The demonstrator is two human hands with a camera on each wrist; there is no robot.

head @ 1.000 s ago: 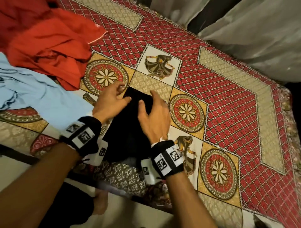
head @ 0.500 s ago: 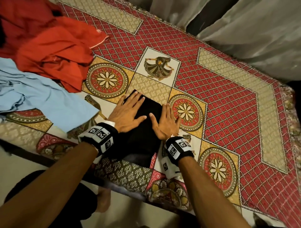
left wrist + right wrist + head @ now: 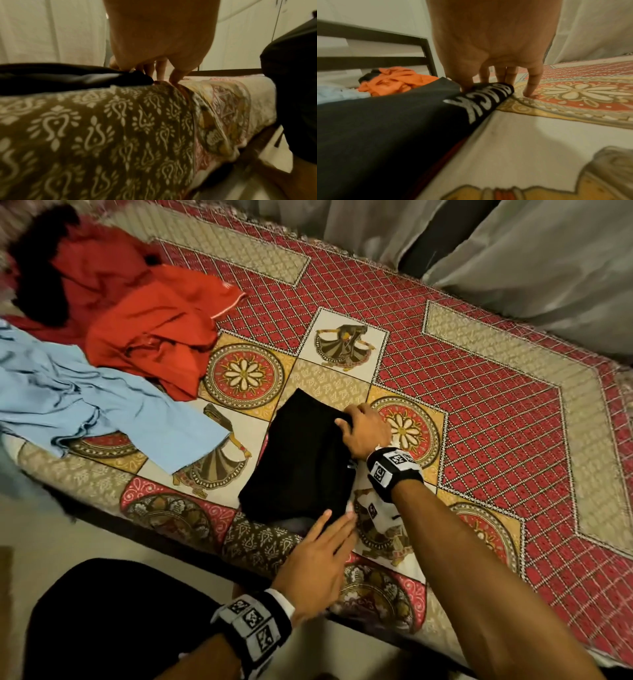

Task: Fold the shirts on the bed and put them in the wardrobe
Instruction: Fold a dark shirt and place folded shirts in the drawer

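1. A folded black shirt (image 3: 301,460) is lying on the bed (image 3: 479,392), close to the bed's near edge.
2. The right hand (image 3: 364,431) is sitting at the far right corner of the black shirt. Its thumb is lying on top of the cloth and its fingers (image 3: 532,82) are curling down at the shirt's edge, so it is pinching that corner. The little finger is touching the bed cover just beside the shirt.
3. The right wrist view is showing white letters printed on the shirt's edge, right under that hand.
4. The left hand (image 3: 318,566) is sitting at the near right corner of the black shirt, at the bed's near edge. Its fingers (image 3: 176,75) are pointing down at the corner of the cloth. I cannot tell if they are gripping the shirt or only touching it.
5. A blue shirt (image 3: 85,409) is lying loose and unfolded at the left side of the bed.
6. A red shirt (image 3: 147,330) is lying in a crumpled heap at the far left corner of the bed, just behind the blue shirt and touching it.
7. Grey curtains (image 3: 513,251) are hanging along the far edge of the bed.
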